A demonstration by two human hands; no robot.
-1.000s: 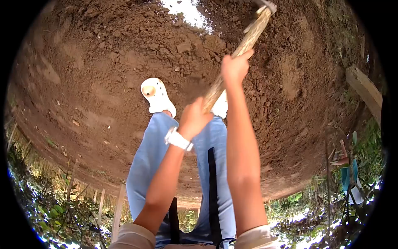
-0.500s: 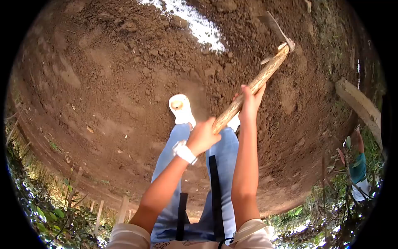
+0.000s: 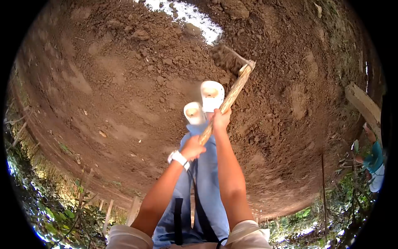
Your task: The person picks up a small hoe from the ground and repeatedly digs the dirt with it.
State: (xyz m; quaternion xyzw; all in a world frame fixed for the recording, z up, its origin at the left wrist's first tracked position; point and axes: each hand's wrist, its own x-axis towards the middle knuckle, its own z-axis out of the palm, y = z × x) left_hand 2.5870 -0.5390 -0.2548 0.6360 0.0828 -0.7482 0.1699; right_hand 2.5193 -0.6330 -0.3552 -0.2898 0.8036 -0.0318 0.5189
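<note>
Both my hands are wrapped round the wooden handle of a hoe (image 3: 236,89). My left hand (image 3: 193,148), with a white watch (image 3: 178,158) at the wrist, grips the near end of the handle. Farther up the shaft, my right hand (image 3: 221,119) is closed round it. The hoe's blade (image 3: 230,56) is at the far end, against loose brown soil and partly hidden by dirt. Just beyond the blade lies a strip of white powder or grains (image 3: 199,20) on the ground. My white shoes (image 3: 212,95) stand close to the handle.
Crumbly bare soil (image 3: 116,103) spreads all round my feet. A wooden plank or log (image 3: 362,99) lies at the right. Another person in a teal top (image 3: 375,159) is at the right edge. Plants and thin wooden posts (image 3: 108,213) border the ground.
The hoe has swung left and nearer, its blade now at the soil beside the white strip. Both hands moved with it, the left one lower. My feet now stand closer together.
</note>
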